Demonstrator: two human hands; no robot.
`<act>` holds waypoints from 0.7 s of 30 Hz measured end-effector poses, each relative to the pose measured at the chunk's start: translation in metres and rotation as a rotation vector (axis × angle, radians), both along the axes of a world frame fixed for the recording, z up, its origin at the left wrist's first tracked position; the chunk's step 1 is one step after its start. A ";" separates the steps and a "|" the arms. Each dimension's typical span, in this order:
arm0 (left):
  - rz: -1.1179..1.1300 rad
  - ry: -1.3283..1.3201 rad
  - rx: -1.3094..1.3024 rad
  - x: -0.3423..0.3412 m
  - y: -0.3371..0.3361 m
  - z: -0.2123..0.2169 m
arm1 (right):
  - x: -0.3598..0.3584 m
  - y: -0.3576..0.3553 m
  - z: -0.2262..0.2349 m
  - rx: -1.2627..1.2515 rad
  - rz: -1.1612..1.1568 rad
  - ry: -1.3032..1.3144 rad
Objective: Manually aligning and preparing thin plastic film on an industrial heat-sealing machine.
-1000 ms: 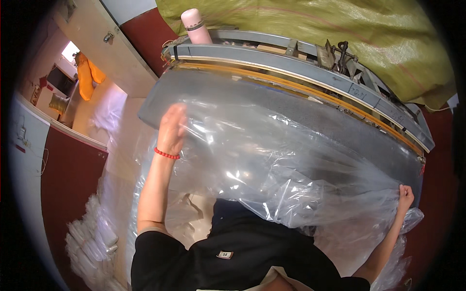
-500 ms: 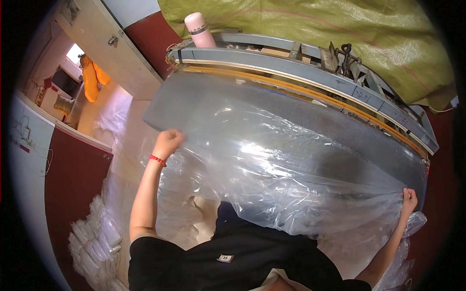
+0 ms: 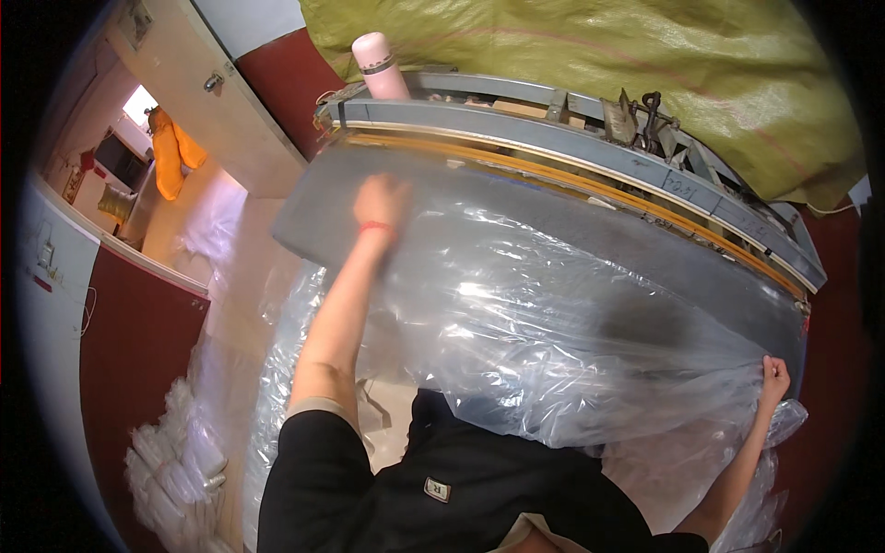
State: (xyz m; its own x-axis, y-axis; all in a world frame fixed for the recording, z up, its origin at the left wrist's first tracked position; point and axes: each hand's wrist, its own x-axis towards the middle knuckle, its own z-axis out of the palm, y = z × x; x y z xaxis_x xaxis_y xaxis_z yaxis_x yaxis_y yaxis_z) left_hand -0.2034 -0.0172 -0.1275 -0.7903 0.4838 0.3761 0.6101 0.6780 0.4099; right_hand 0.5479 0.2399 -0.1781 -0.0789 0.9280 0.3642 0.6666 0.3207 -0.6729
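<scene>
A large sheet of clear plastic film (image 3: 516, 313) lies across a dark grey work surface (image 3: 318, 198) and hangs over its near edge towards my body. My right hand (image 3: 775, 372) pinches the film at the right end, pulling it into creases. My left hand (image 3: 380, 201), with a red bead bracelet on the wrist, is over the left part of the surface, close to the film's far left side. Motion smears its fingers, so whether they touch or hold the film cannot be told.
Behind the surface runs a long grey metal bar frame (image 3: 516, 126) with an orange strip (image 3: 516, 157). A pink bottle (image 3: 380, 66) stands on it. Green woven sheeting (image 3: 590, 55) hangs beyond. Bundled plastic (image 3: 175, 461) lies on the floor at left, near an open door (image 3: 221, 92).
My left hand has moved away from my body and to the right, over the work surface. The film's left side has shifted and hangs differently. My right hand keeps its pinch in nearly the same place.
</scene>
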 end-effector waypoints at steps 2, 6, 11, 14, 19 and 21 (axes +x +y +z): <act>0.042 0.045 0.051 -0.002 0.000 -0.007 | 0.000 0.001 -0.001 0.019 -0.019 0.019; 0.014 0.013 0.077 -0.014 -0.001 -0.019 | -0.008 0.008 0.003 0.025 -0.021 0.100; 0.022 0.071 0.231 -0.014 0.021 -0.025 | -0.042 0.027 0.014 -0.071 -0.192 0.282; -0.050 0.058 0.628 -0.050 0.030 -0.040 | -0.068 0.067 0.002 0.186 -0.172 0.169; -0.023 -0.139 0.751 -0.098 0.060 -0.045 | -0.109 0.133 -0.020 0.214 -0.203 0.400; -0.062 -0.236 0.853 -0.113 0.068 -0.055 | -0.117 0.141 -0.017 0.227 -0.241 0.393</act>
